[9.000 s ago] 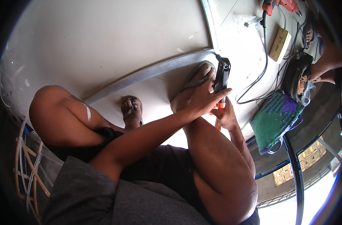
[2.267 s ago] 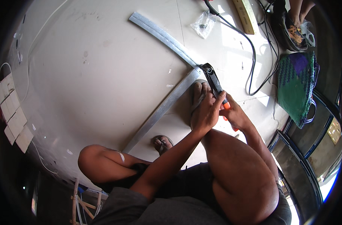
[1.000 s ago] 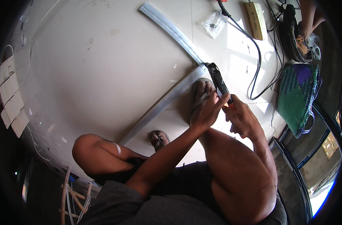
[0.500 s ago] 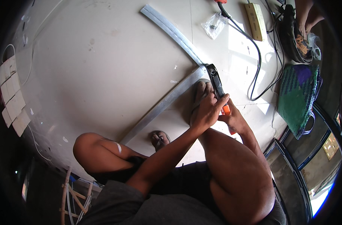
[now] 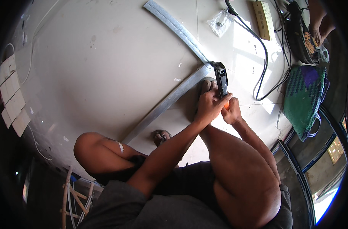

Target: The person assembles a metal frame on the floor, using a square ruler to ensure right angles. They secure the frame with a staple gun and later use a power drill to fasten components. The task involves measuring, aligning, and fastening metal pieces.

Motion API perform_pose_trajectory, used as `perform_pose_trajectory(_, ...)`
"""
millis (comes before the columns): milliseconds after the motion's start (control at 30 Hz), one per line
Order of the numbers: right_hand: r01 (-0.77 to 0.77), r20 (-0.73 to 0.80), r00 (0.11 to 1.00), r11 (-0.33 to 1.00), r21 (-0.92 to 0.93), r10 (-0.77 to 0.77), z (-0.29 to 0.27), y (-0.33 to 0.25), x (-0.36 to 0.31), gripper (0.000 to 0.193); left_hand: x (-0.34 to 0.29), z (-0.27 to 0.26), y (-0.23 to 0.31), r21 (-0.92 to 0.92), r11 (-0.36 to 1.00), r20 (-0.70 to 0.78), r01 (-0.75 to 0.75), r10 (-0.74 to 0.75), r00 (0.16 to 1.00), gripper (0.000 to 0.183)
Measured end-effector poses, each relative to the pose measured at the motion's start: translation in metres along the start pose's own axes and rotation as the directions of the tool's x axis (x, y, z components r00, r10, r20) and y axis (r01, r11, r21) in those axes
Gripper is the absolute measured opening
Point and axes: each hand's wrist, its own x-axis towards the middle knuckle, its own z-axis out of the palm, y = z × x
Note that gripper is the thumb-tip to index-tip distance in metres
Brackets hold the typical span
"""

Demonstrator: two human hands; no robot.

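Observation:
I squat on a pale floor. My left hand and my right hand both grip a black hand tool with an orange handle. Its head sits where two grey metal channel strips meet: one strip runs toward my feet, the other runs away up the floor. My foot rests on the near strip just beside the tool.
A black cable loops across the floor to the right. A clear plastic bag of small parts, a yellowish flat box, a green and purple woven bag and another person's hand lie beyond. Pale tiles stack at left.
My right hand has come back onto the tool's orange handle after lifting off about a second ago. The view has shifted slightly; the tool stays at the joint of the strips.

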Motion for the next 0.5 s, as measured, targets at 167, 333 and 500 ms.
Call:
perform_pose_trajectory(167,-0.083,0.003,0.996,0.996,-0.025,0.084,-0.023,-0.044,-0.007,0.033,0.0,-0.003,0.007,-0.124,0.992,0.068,0.032,-0.024,0.997,0.039)
perform_pose_trajectory(333,-0.318,0.14,0.944,0.938,0.141,0.299,-0.065,-0.093,-0.033,0.037,-0.002,0.001,0.007,-0.276,0.949,0.187,0.152,-0.102,0.977,0.056)
perform_pose_trajectory(500,-0.529,0.276,0.836,0.83,0.176,0.474,-0.11,-0.171,-0.026,0.026,-0.007,-0.006,0.004,-0.064,0.948,0.224,0.312,-0.291,0.93,0.071)
